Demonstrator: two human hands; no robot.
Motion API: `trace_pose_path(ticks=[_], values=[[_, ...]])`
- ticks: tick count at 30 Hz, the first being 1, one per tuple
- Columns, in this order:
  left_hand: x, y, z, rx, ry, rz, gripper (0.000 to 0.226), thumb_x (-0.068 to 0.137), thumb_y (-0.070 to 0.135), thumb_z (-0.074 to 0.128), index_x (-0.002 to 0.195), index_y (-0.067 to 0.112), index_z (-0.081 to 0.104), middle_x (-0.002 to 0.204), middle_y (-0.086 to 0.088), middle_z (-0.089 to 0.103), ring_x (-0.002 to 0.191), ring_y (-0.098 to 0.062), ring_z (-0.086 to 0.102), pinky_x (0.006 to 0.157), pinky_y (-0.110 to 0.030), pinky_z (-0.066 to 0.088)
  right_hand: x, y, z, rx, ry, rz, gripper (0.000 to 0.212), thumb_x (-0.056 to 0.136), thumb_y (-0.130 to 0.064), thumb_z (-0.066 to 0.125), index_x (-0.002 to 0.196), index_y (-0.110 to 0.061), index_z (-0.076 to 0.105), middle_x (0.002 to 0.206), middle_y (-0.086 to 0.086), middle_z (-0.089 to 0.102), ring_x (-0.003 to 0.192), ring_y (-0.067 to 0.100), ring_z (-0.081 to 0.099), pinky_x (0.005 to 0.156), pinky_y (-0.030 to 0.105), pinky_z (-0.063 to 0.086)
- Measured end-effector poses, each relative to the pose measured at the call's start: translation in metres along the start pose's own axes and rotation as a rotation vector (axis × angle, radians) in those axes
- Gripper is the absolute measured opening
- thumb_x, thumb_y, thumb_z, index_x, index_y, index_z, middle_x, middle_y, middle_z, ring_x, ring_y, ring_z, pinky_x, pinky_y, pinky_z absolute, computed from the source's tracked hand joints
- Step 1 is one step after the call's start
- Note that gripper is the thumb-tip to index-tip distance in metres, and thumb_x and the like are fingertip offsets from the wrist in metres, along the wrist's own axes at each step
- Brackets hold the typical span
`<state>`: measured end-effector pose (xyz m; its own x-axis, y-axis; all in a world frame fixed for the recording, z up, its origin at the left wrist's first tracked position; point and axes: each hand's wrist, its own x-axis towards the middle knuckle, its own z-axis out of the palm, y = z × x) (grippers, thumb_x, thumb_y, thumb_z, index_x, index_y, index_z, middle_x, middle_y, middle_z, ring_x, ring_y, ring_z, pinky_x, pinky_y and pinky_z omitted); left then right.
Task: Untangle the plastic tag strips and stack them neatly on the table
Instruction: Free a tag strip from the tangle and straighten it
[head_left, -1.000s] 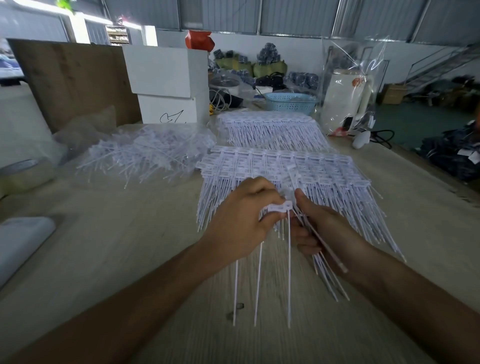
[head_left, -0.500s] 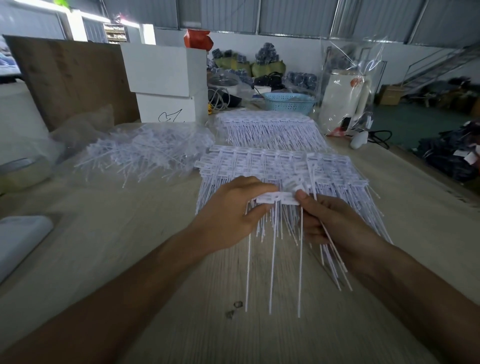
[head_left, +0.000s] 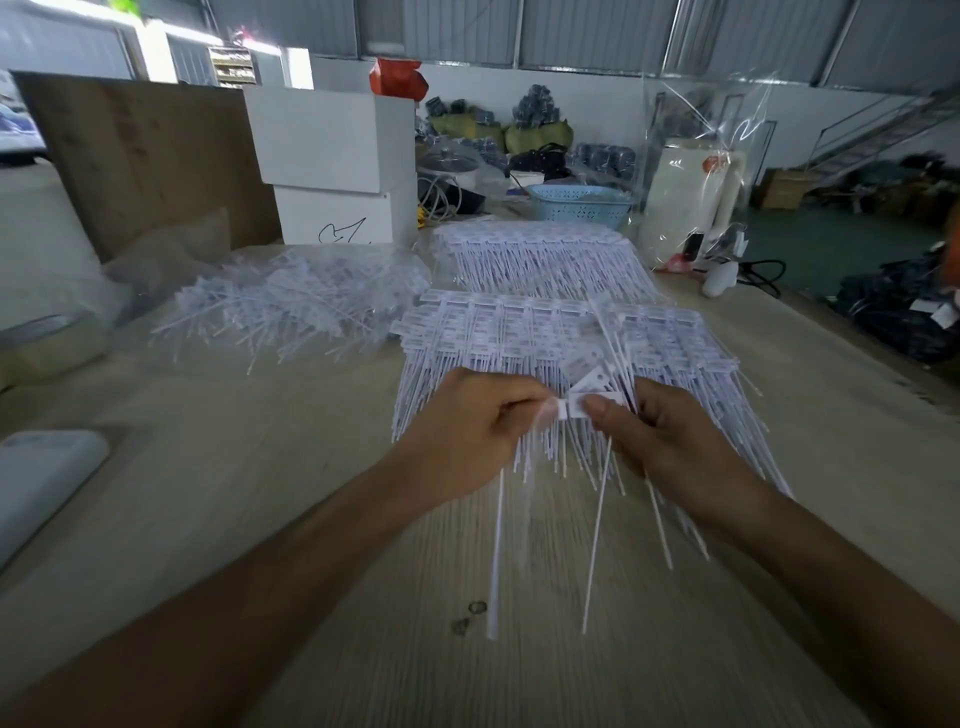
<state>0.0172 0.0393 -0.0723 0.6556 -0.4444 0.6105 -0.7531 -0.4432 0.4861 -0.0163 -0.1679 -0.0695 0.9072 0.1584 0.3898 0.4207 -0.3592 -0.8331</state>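
A short strip of white plastic tags hangs between my two hands above the table, its thin tails dangling toward me. My left hand pinches its left end and my right hand pinches its right end, thumb on top. Several more loose tags lie under my right hand's fingers. Just beyond my hands lies a neat stack of tag strips, with a second stack behind it. A tangled heap of tags in clear plastic sits to the left.
Two white boxes stand at the back, a blue basket and a wrapped white appliance to their right. A white object lies at the left edge. The wooden table drops off along the right.
My hands have drawn slightly apart, and the held strip now sits lower and closer to me. Its tails have swung and blurred.
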Motion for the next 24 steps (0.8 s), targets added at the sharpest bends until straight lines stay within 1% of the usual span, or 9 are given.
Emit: trace_pose_path(ticks=[1, 3, 8, 12, 14, 16, 20, 22, 24], values=[[0.0, -0.001, 0.0, -0.087, -0.041, -0.073, 0.02, 0.098, 0.016, 0.061, 0.086, 0.011, 0.076, 0.071, 0.007, 0.072, 0.061, -0.009, 0.066, 0.061, -0.02, 0.048, 0.0, 0.0, -0.001, -0.082, -0.004, -0.044, 0.025, 0.092, -0.036, 0.06, 0.071, -0.023, 0.057, 0.053, -0.01, 0.04, 0.047, 0.003, 0.036, 0.049, 0.017, 0.03], [0.0, -0.002, 0.001, -0.196, -0.081, -0.145, 0.022, 0.098, 0.014, 0.061, 0.081, 0.012, 0.075, 0.068, 0.012, 0.07, 0.061, -0.005, 0.066, 0.064, -0.015, 0.046, 0.0, 0.003, -0.002, -0.134, -0.007, -0.088, 0.025, 0.094, -0.035, 0.059, 0.069, -0.033, 0.056, 0.054, -0.013, 0.04, 0.048, 0.002, 0.037, 0.05, 0.015, 0.03], [0.002, -0.001, 0.001, -0.335, -0.079, -0.136, 0.013, 0.095, 0.01, 0.064, 0.089, 0.01, 0.075, 0.077, 0.001, 0.073, 0.065, -0.012, 0.065, 0.068, -0.028, 0.052, -0.003, 0.004, 0.004, 0.198, -0.031, 0.086, 0.034, 0.095, -0.042, 0.056, 0.065, -0.027, 0.056, 0.057, 0.001, 0.051, 0.047, 0.011, 0.044, 0.048, 0.021, 0.039], [0.002, -0.001, -0.004, -0.547, -0.198, -0.176, 0.019, 0.098, 0.007, 0.059, 0.086, 0.013, 0.073, 0.076, -0.002, 0.072, 0.064, -0.014, 0.063, 0.06, -0.029, 0.049, -0.004, -0.003, 0.004, 0.315, -0.153, 0.11, 0.035, 0.1, -0.04, 0.05, 0.091, -0.008, 0.063, 0.071, 0.013, 0.065, 0.055, 0.027, 0.062, 0.05, 0.033, 0.051], [0.001, -0.005, -0.005, -0.678, -0.241, -0.217, 0.019, 0.098, 0.009, 0.058, 0.089, 0.01, 0.075, 0.075, -0.005, 0.07, 0.064, -0.016, 0.061, 0.059, -0.027, 0.047, -0.005, -0.003, 0.002, 0.321, -0.209, 0.112, 0.036, 0.102, -0.039, 0.048, 0.08, -0.017, 0.065, 0.062, 0.014, 0.059, 0.041, 0.027, 0.053, 0.041, 0.03, 0.044], [-0.001, -0.008, -0.004, -0.814, -0.274, -0.253, 0.019, 0.096, 0.012, 0.059, 0.095, 0.005, 0.076, 0.075, -0.012, 0.068, 0.064, -0.02, 0.059, 0.057, -0.027, 0.045, -0.006, -0.004, 0.001, 0.329, -0.259, 0.101, 0.042, 0.106, -0.034, 0.046, 0.066, -0.031, 0.06, 0.051, 0.005, 0.045, 0.031, 0.018, 0.034, 0.037, 0.021, 0.033], [-0.004, -0.013, -0.006, -1.008, -0.375, -0.251, 0.018, 0.094, 0.015, 0.062, 0.091, 0.008, 0.078, 0.087, -0.041, 0.057, 0.064, -0.02, 0.059, 0.054, -0.025, 0.043, -0.003, -0.004, -0.007, 0.208, -0.2, 0.042, 0.027, 0.104, -0.027, 0.047, 0.077, -0.026, 0.05, 0.053, 0.001, 0.03, 0.039, 0.015, 0.024, 0.038, 0.023, 0.026], [-0.005, -0.013, -0.007, -0.997, -0.408, -0.243, 0.018, 0.094, 0.015, 0.062, 0.093, 0.008, 0.078, 0.089, -0.035, 0.06, 0.066, -0.021, 0.058, 0.054, -0.025, 0.043, -0.002, -0.002, -0.014, 0.16, -0.164, 0.056, 0.021, 0.103, -0.026, 0.046, 0.084, -0.019, 0.044, 0.058, 0.005, 0.025, 0.045, 0.015, 0.022, 0.041, 0.024, 0.024], [-0.003, -0.012, -0.006, -0.86, -0.338, -0.253, 0.017, 0.095, 0.013, 0.064, 0.102, 0.004, 0.076, 0.084, -0.021, 0.067, 0.066, -0.02, 0.057, 0.057, -0.025, 0.043, -0.001, 0.001, -0.019, 0.196, -0.106, 0.129, 0.025, 0.104, -0.028, 0.046, 0.084, -0.015, 0.04, 0.062, 0.005, 0.021, 0.049, 0.014, 0.019, 0.044, 0.026, 0.02]])
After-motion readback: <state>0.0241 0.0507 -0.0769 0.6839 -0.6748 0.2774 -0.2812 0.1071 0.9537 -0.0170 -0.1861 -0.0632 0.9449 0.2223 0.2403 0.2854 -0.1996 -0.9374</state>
